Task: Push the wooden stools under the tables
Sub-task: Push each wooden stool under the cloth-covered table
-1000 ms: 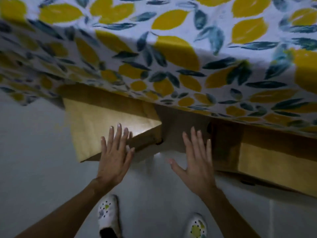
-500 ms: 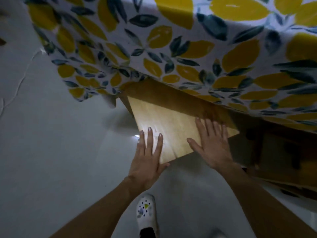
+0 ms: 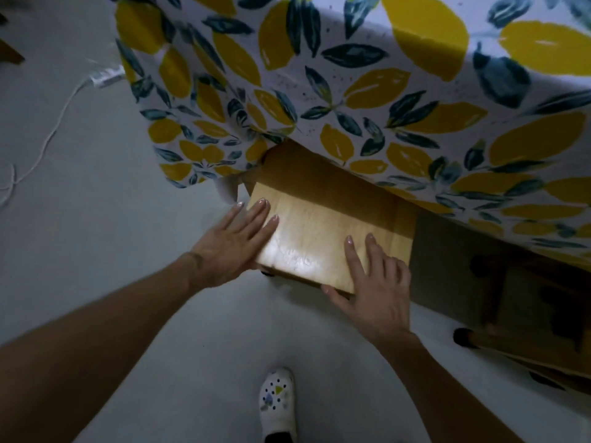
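Observation:
A light wooden stool [image 3: 315, 233] stands partly under a table covered by a white cloth with yellow lemons and dark leaves [image 3: 367, 100]. Its far half sits in the cloth's shadow. My left hand [image 3: 235, 243] lies flat against the stool's near left corner, fingers spread. My right hand [image 3: 375, 282] rests flat on the seat's near right corner, thumb wrapped over the front edge. A second wooden stool [image 3: 527, 318] stands to the right, mostly under the table in the dark.
The floor [image 3: 96, 219] is plain grey. A white cable [image 3: 48, 135] with a plug block runs across it at the far left. My white patterned shoe [image 3: 276, 402] stands just below the stool. The cloth hangs low over both stools.
The stool has turned from diagonal to square with the table edge and slid further under the cloth. Both hands have moved onto its near corners. The view has shifted to the left.

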